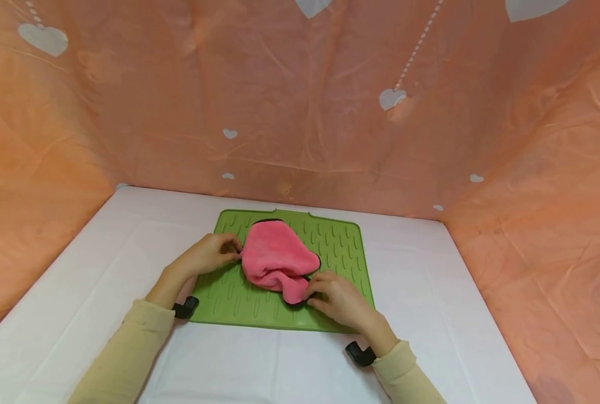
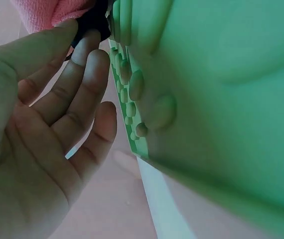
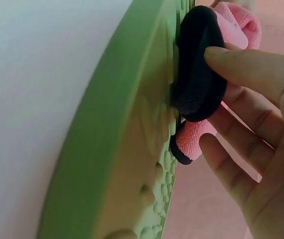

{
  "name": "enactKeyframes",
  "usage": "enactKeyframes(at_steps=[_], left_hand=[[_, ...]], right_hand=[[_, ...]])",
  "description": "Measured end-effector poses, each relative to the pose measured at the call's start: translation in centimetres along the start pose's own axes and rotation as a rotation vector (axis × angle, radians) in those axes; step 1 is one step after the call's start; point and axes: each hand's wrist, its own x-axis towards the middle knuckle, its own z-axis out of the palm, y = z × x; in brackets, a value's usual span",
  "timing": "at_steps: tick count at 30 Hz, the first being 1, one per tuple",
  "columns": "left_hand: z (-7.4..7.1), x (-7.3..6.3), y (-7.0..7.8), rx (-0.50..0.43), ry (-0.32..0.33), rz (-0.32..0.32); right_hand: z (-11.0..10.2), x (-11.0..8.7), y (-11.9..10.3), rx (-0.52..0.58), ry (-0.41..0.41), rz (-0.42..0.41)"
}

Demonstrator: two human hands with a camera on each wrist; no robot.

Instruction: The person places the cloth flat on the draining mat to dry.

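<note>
A pink plush cloth (image 1: 275,249) with dark edging lies bunched on a green ridged mat (image 1: 332,241), its lower part folded into creases. My left hand (image 1: 210,253) pinches the cloth's left edge between thumb and fingers; the left wrist view shows dark edging (image 2: 93,24) at those fingertips. At the near right corner, my right hand (image 1: 337,297) grips the cloth, thumb on the dark border (image 3: 198,64) and fingers behind it. The other fingers of both hands are loosely bent. Much of the cloth's underside is hidden.
The mat rests on a white-covered table (image 1: 411,280). Behind and at both sides hangs an orange sheet (image 1: 280,112) printed with pale hearts. Black straps with small mounts (image 1: 360,354) sit at both wrists, low over the table.
</note>
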Motion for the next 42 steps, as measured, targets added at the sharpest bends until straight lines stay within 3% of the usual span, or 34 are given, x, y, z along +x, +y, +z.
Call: enactKeyframes(at_steps=[9, 14, 19, 29, 33, 37, 42], left_hand=[[-0.4, -0.7, 0.3, -0.038, -0.022, -0.020], [-0.9, -1.0, 0.5, -0.047, -0.017, -0.018], [-1.8, -1.4, 0.8, -0.045, 0.025, 0.000], [-3.9, -2.3, 1.5, -0.025, 0.146, -0.003], [-4.4, -2.5, 1.5, -0.035, 0.157, 0.002], [-4.5, -2.6, 1.0, -0.057, 0.094, -0.014], [-4.2, -2.7, 0.2, -0.083, -0.061, -0.086]], right_hand=[[-0.7, -0.5, 0.8, 0.068, 0.046, 0.018], [-1.3, -0.9, 1.6, 0.054, 0.088, 0.069], [-1.8, -1.2, 2.5, 0.060, 0.137, 0.106], [-3.2, -1.5, 3.3, 0.090, 0.314, 0.073], [-3.6, -1.6, 3.5, 0.092, 0.366, 0.070], [-3.3, -1.5, 3.7, 0.133, 0.306, 0.083], [-2.7, -1.5, 3.5, 0.216, 0.112, 0.130]])
